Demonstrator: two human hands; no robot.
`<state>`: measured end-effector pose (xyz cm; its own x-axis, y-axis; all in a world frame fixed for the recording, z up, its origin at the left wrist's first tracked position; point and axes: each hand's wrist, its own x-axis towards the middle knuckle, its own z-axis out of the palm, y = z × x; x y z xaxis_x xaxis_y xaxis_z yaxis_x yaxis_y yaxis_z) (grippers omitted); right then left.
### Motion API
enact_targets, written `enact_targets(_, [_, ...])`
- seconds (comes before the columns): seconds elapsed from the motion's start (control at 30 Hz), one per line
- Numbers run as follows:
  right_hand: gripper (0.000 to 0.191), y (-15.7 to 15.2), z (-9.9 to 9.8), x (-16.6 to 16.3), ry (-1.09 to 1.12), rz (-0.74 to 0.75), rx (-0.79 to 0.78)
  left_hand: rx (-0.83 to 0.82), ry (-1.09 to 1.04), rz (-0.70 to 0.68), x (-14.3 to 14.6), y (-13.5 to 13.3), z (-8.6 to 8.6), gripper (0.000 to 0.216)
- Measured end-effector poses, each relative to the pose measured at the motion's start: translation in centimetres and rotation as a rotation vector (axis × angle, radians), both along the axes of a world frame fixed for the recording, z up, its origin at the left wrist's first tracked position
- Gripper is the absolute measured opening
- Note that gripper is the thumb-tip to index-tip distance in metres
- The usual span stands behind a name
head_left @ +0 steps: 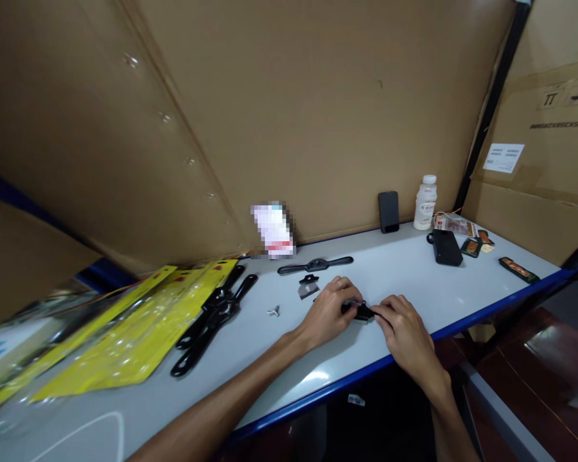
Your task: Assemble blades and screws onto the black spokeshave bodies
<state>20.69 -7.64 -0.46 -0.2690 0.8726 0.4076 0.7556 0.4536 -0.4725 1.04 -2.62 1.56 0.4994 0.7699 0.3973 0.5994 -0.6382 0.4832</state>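
Both hands are closed on a black spokeshave (365,312) near the table's front edge. My left hand (330,309) grips one side of it, and my right hand (404,324) pinches the other; fingers cover much of the tool. Beyond my left hand lie a flat metal blade (309,290) and a small black cap piece (309,279). Farther left is a silver winged screw (273,311). A second black spokeshave body (328,264) rests behind these parts. Two more black spokeshaves (215,326) lie side by side to the left.
Yellow-backed plastic packages (125,346) cover the table's left part. A blurred-out bright screen (274,230), a dark phone (389,212) and a white bottle (425,203) stand along the cardboard wall. A black case (446,248) and small packets (519,269) lie at right.
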Motion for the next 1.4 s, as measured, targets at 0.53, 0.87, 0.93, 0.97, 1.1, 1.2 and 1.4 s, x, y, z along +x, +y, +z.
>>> enact_targets(0.53, [0.031,0.0,0.0,-0.1,0.008,-0.005,0.016,0.007,0.027,0.022,0.0,0.2,-0.1,0.007])
enact_targets(0.87, [0.031,-0.1,0.1,0.0,-0.009,-0.018,0.027,-0.006,-0.008,-0.055,-0.2,0.2,0.2,0.026])
enact_targets(0.93, [0.031,-0.1,0.0,0.0,-0.011,-0.013,0.026,-0.013,-0.026,-0.073,-0.2,0.3,0.1,0.028])
enact_targets(0.97, [0.031,0.0,-0.1,0.0,-0.011,-0.01,0.023,-0.015,-0.033,-0.081,-0.2,0.3,0.1,0.029])
enact_targets(1.1, [0.031,0.0,0.0,0.1,-0.001,0.006,0.002,-0.025,-0.039,-0.103,-0.4,0.7,0.1,0.03])
enact_targets(1.2, [0.031,0.0,0.1,0.0,0.007,0.001,-0.016,-0.051,-0.008,-0.087,-1.2,1.3,0.2,0.027])
enact_targets(1.4, [0.032,-0.1,0.3,-0.1,-0.01,-0.012,-0.016,0.024,0.222,-0.085,-2.5,1.7,0.3,0.03])
